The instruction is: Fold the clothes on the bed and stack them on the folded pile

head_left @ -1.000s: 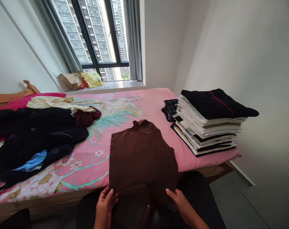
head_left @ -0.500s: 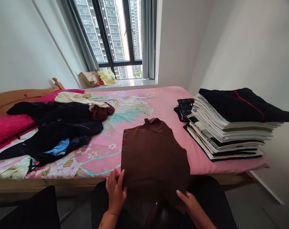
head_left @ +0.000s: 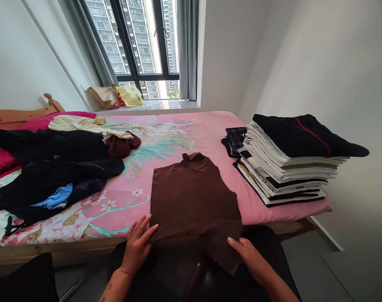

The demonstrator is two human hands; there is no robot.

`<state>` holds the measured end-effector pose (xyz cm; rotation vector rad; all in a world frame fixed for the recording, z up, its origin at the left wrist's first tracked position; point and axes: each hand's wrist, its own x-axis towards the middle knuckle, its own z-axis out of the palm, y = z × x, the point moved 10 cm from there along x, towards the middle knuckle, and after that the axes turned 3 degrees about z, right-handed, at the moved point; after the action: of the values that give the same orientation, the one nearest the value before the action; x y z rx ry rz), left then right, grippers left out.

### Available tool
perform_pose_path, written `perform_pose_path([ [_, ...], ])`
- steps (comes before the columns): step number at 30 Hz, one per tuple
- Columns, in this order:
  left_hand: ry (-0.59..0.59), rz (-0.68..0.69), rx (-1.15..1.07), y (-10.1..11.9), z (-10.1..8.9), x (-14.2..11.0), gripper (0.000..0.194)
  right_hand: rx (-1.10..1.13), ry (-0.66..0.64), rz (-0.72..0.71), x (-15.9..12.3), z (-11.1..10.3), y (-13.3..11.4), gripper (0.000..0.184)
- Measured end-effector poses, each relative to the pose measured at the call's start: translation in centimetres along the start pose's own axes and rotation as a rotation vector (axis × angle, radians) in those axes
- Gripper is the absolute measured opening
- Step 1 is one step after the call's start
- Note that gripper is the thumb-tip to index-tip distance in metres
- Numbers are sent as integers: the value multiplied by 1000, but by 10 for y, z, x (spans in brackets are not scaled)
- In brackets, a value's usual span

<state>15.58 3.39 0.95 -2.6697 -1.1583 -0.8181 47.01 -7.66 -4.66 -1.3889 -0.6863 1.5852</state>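
Brown high-neck knit top (head_left: pixel 194 197), folded w/ sleeves tucked, lying flat on near edge of pink floral bed sheet (head_left: pixel 178 138), collar pointing far, hem hanging off bed edge toward lap. Left hand (head_left: pixel 137 243) open, fingers spread flat on near-left corner of top, pressing not gripping. Right hand (head_left: pixel 249 256) open too, fingertips touching near-right hem corner, no pinch visible.

Risks, judged from this: hem overhangs edge, so w/ only flat palms on it fabric could slide off toward floor. Near-right corner droops lower than left, so likely a skewed crease if folded up as is. Stretchy knit prob bunches under uneven pressure.

Tall stack of folded white and dark clothes (head_left: pixel 288 163) at right sits close to bed's right edge, black top layer overhanging; a bump on mattress might tip it. Heap of unfolded dark garments (head_left: pixel 52 167) at left, well apart from top, no snag risk.
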Motion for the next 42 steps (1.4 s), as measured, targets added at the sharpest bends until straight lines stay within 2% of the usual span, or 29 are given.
perform_pose_path([
  [3,12,-36,-128,-9,-8,23,42,-83,-31,10,18,0,-39,41],
  [5,16,-170,-225,-28,-9,45,29,-47,-97,-14,37,6,-78,39],
  [6,5,-280,-266,-42,-5,56,24,-6,-107,-39,47,6,-101,37],
  [9,-98,-631,-372,-78,18,75,30,103,10,-145,77,-14,-158,36],
  [11,-181,-744,-449,-88,36,80,37,95,166,-231,87,-40,-177,35],
  [14,-211,-769,-553,-94,53,79,42,-30,353,-270,89,-74,-170,34],
  [19,-252,-827,-747,-99,69,61,48,-369,334,-156,92,-95,-119,44],
  [21,-275,-839,-790,-98,71,59,48,-593,333,-186,94,-96,-113,52],
  [23,-270,-828,-802,-96,68,61,47,-833,338,-282,95,-90,-116,56],
  [27,-251,-798,-844,-84,58,67,45,-1114,379,-549,89,-70,-134,40],
  [29,-260,-785,-889,-77,55,70,46,-1182,420,-707,81,-65,-145,33],
  [31,-276,-780,-910,-72,53,72,48,-1247,452,-797,74,-69,-149,33],
  [34,-304,-778,-855,-71,53,72,48,-1294,489,-758,75,-92,-141,31],
  [37,-317,-776,-802,-73,56,71,49,-1219,513,-720,74,-109,-132,26],
  [42,-313,-748,-769,-75,59,70,49,-1085,509,-734,68,-99,-134,24],
])
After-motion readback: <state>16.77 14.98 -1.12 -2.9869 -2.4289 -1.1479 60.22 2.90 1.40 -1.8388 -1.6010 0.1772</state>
